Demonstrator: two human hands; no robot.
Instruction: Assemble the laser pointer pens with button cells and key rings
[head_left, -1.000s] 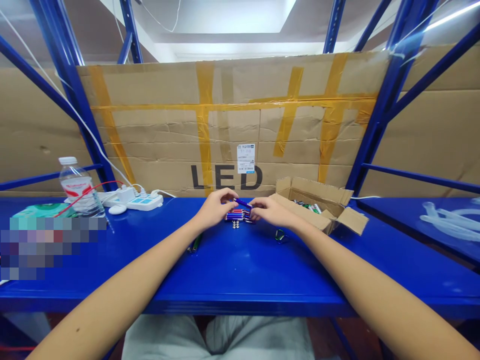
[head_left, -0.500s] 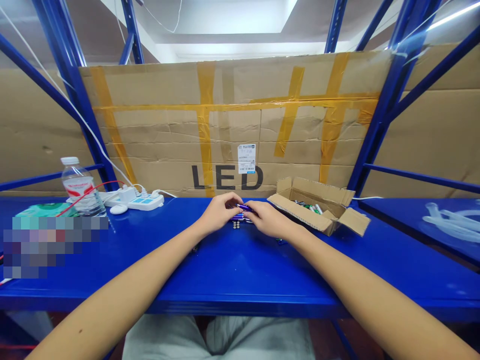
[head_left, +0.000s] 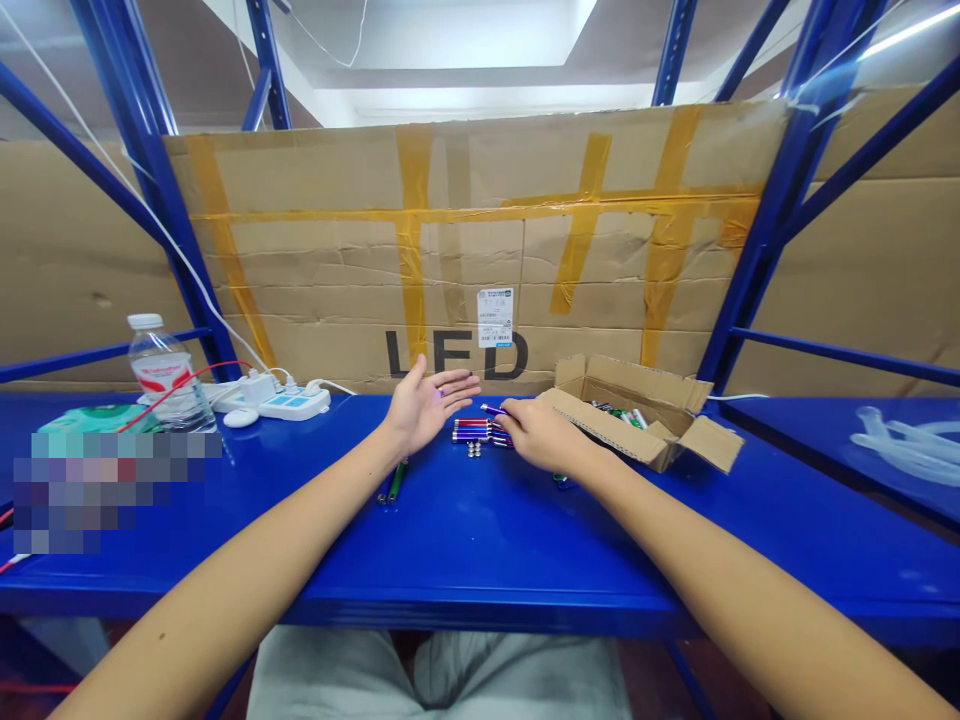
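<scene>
My right hand (head_left: 544, 432) pinches a slim purple penlight (head_left: 493, 409) with a silver tip that points left. Facing it, my left hand (head_left: 429, 402) is held palm up with the fingers stretched out and nothing in it. A small violet spot of light shows on that palm. Below and between the hands, red and blue-purple metal tubes (head_left: 471, 431) lie side by side on the blue table. Several small silver button cells (head_left: 474, 450) sit just in front of them. Under my left wrist lie a green tube (head_left: 398, 482) and a darker one, partly covered.
An opened cardboard box (head_left: 637, 410) with more small tubes stands at the right. On the left are a water bottle (head_left: 169, 375), a white power strip (head_left: 289, 402) and a teal packet (head_left: 97, 420). A large cardboard sheet (head_left: 337, 270) closes off the back. Clear tubing (head_left: 907, 445) lies far right.
My left hand has moved away from the penlight to the left and turned palm up with its fingers open. My right hand keeps the penlight, and the tubes below are now uncovered.
</scene>
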